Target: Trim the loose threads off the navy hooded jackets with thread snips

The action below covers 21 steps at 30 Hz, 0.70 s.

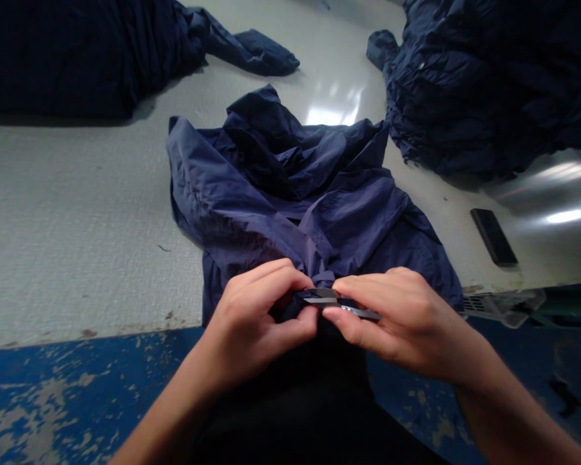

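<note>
A crumpled navy blue garment [290,194] lies on the pale table [77,213], its near edge hanging over the table's front. My left hand [256,316] pinches a fold of this garment at the near edge. My right hand [397,316] holds small metal thread snips [341,302], their blades pointing left and touching the pinched fabric beside my left fingertips. The two hands almost meet over the table's front edge.
A heap of navy garments [494,84] fills the back right, another dark heap [87,51] the back left. A black phone [494,236] lies flat at the right of the table. Below the table edge is a worn blue painted surface [77,394].
</note>
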{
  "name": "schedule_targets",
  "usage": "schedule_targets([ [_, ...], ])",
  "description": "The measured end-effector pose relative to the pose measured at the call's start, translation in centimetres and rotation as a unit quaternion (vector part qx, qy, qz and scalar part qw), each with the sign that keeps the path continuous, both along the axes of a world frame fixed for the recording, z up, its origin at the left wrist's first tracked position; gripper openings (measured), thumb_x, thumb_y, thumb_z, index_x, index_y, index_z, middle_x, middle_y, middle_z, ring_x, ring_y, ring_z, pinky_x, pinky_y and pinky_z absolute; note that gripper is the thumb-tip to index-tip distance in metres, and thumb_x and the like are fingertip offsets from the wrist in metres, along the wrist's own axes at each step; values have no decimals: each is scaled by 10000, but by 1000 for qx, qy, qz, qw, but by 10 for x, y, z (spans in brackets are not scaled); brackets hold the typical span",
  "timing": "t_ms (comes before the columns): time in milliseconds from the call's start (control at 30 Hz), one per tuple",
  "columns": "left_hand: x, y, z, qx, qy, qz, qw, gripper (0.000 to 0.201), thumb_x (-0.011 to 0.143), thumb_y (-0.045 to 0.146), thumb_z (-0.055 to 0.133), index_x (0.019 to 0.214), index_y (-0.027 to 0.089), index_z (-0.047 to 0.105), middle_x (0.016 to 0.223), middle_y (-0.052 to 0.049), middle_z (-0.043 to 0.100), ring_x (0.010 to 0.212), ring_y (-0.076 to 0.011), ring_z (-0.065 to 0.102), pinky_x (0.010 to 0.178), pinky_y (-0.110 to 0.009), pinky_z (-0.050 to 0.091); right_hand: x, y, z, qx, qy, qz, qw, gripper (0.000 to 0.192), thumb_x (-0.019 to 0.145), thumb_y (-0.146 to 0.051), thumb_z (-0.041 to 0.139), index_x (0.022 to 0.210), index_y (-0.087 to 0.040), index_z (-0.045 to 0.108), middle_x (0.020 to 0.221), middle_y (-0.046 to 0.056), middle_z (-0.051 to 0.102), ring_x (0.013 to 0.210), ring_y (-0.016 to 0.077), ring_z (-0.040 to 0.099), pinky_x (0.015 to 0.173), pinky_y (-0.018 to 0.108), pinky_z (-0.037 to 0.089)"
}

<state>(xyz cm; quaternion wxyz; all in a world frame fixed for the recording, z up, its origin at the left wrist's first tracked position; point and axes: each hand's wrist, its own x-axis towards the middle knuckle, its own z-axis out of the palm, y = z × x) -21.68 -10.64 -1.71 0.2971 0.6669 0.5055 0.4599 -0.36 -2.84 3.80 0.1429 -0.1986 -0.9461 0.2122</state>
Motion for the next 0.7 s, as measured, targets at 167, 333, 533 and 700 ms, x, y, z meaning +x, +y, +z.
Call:
schedule_targets([
  [167,-2,0,2,-14,-21,-33,999,93,883,78,662,869,167,683,768,27,615,701,-100,561,645,-232,418,0,4,3,-21,-31,27,999,207,1074,-258,600,921,-157,698,796,30,760,665,172,689,618,323,380],
  [333,-2,3,2,-14,-34,-34,999,128,842,45,681,864,171,672,761,43,599,698,-88,548,648,-222,405,-2,4,4,3,-29,36,999,242,1084,-273,588,902,-150,692,829,51,771,671,175,688,610,331,365],
  [533,-1,3,2,-18,-50,-37,998,162,808,15,675,846,172,660,754,52,595,697,-84,540,646,-215,399,-2,2,4,20,-30,42,998,287,1102,-273,554,902,-131,702,759,36,727,636,171,658,596,343,346],
  [700,0,4,3,-31,-58,-43,997,171,809,17,692,857,178,666,763,52,607,698,-89,551,652,-220,412,-2,1,4,23,-28,37,999,283,1101,-274,556,902,-135,701,760,38,725,636,171,650,594,340,353],
])
